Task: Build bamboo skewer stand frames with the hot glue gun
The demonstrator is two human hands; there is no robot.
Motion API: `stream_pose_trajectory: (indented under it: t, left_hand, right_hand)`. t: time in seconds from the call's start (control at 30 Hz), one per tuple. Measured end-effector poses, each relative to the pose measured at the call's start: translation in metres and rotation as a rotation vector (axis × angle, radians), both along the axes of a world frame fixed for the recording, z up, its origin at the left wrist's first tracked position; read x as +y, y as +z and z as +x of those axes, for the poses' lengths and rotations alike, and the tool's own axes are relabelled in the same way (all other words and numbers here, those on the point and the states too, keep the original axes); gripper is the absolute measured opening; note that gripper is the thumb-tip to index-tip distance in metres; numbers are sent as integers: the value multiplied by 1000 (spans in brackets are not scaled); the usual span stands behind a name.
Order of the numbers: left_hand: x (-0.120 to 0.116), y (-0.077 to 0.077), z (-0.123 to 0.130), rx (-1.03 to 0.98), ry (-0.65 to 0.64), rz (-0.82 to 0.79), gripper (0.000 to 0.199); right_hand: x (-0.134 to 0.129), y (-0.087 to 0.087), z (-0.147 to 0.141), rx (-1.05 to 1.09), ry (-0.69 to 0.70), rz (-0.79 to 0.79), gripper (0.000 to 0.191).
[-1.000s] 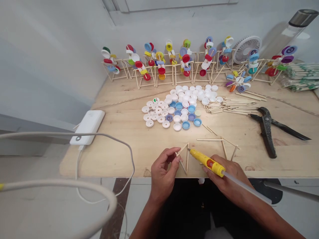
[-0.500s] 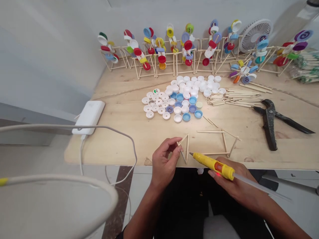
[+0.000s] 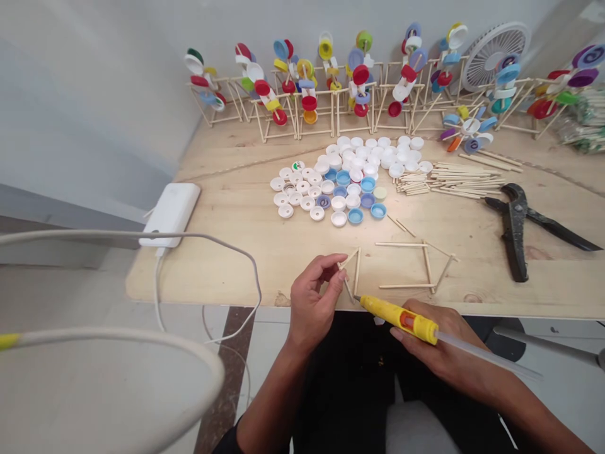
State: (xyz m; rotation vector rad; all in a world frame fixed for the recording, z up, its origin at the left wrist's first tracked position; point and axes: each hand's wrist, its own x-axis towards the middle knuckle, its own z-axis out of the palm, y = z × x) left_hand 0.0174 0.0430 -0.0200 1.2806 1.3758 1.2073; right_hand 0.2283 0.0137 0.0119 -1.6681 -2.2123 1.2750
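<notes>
Between the thumb and fingers of my left hand (image 3: 314, 296) is one corner of a small triangle of wooden sticks (image 3: 357, 271), held at the table's front edge. My right hand (image 3: 442, 337) is wrapped round a yellow glue gun (image 3: 399, 318). A clear glue stick (image 3: 486, 355) sticks out of its back end. The gun's nozzle is at the triangle's lower corner, close to my left hand; whether it touches cannot be made out. Right of the triangle lies an open frame of joined sticks (image 3: 428, 268) on the wood.
White and blue bottle caps (image 3: 339, 219) lie mid-table, beside a pile of loose sticks (image 3: 466, 176). Black-handled pliers (image 3: 515, 233) rest at right. Stick stands with coloured cap wheels (image 3: 309, 104) line the back, near a white fan (image 3: 494, 57). A white power bank (image 3: 171, 214) with a cable is at left.
The glue gun has moved slightly left and its nozzle has come to the triangle's lower corner. My left hand keeps its hold. The view has shifted a little.
</notes>
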Motion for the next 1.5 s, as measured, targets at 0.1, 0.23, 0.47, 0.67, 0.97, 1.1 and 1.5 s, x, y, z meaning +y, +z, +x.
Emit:
stream_pose_trajectory:
  t: [0.1,0.23,0.47,0.67,0.97,1.1,1.5]
  left_hand:
    - [0,0,0,3,-4,7,22]
    - [0,1,0,8,-6,17,21]
    - [1,1,0,14,-9,12,21]
    - [0,0,0,14,-5,19,21]
    - [0,0,0,14,-9,22,21]
    - [0,0,0,18,-9,18,21]
    - [-1,0,1,21,-8,17,21]
  right_hand:
    - [1,1,0,-14,-2,-6,23]
    - [1,1,1,-15,4,10,22]
    - [0,1,2,-26,8,28,21]
    - [0,-2,3,-37,12,36,24]
    - [0,-1,3,-48,21,26,23]
    - [-1,0,3,-23,14,23,23]
    - [-2,1,4,-34,18,19,25]
